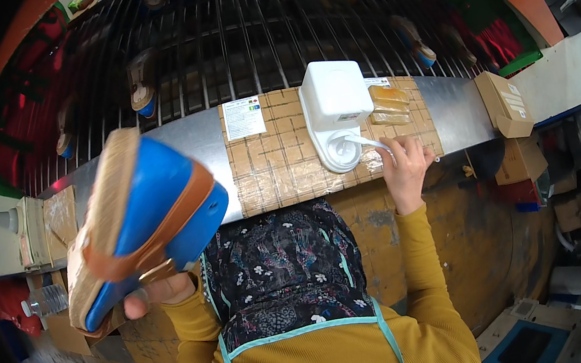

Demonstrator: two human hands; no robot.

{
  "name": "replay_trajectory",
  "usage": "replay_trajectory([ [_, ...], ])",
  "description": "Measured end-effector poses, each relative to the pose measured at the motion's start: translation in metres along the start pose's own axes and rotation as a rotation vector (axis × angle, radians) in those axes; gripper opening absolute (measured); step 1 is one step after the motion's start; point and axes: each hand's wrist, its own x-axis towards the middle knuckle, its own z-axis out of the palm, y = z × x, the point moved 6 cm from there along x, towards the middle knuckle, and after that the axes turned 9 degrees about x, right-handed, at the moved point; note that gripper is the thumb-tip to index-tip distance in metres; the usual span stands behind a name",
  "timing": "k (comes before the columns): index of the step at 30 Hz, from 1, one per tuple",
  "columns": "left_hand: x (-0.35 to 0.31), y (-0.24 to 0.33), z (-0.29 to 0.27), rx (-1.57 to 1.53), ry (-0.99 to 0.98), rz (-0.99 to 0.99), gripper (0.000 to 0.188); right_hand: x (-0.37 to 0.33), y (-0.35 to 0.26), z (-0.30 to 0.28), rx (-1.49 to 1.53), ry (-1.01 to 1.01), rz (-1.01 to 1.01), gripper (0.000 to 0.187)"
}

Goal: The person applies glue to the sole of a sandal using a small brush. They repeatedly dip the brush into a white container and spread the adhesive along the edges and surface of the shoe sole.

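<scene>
My left hand (163, 293) grips a blue shoe (160, 186) with a brown strap and a thick tan sole, held up at the left and tilted on its side. Part of that hand is hidden behind the shoe. My right hand (407, 167) pinches the white handle of a brush (368, 142), whose tip dips into the round cup of a white glue dispenser (335, 92). The dispenser stands on a tape-covered cardboard sheet (274, 169). Beside it lie amber, rubber-like blocks (389, 105), close to my right hand.
Beyond the metal bench edge (460, 113) runs a rack of bars (229, 36) carrying several shoes (141, 91). A cardboard box (504, 103) sits at the right end. A printed sheet (243, 117) lies on the cardboard. A plastic bottle (45, 301) is at far left.
</scene>
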Motion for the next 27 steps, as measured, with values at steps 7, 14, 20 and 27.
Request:
replay_trajectory([
  [7, -0.004, -0.003, -0.038, -0.314, -0.332, -0.014, 0.113, -0.011, 0.009, -0.008, 0.122, -0.153, 0.101, 0.016],
  [14, 0.006, 0.004, 0.015, -0.063, -0.383, 0.076, 0.117, -0.008, 0.006, 0.003, 0.028, -0.055, 0.031, 0.013],
  [20, 0.004, 0.003, 0.039, -0.142, -0.462, 0.14, 0.118, -0.012, 0.0, -0.008, -0.024, -0.029, -0.005, 0.016],
  [27, -0.002, -0.017, 0.044, 0.307, -0.104, 0.164, 0.136, -0.019, -0.006, 0.003, -0.062, -0.067, -0.054, 0.018],
])
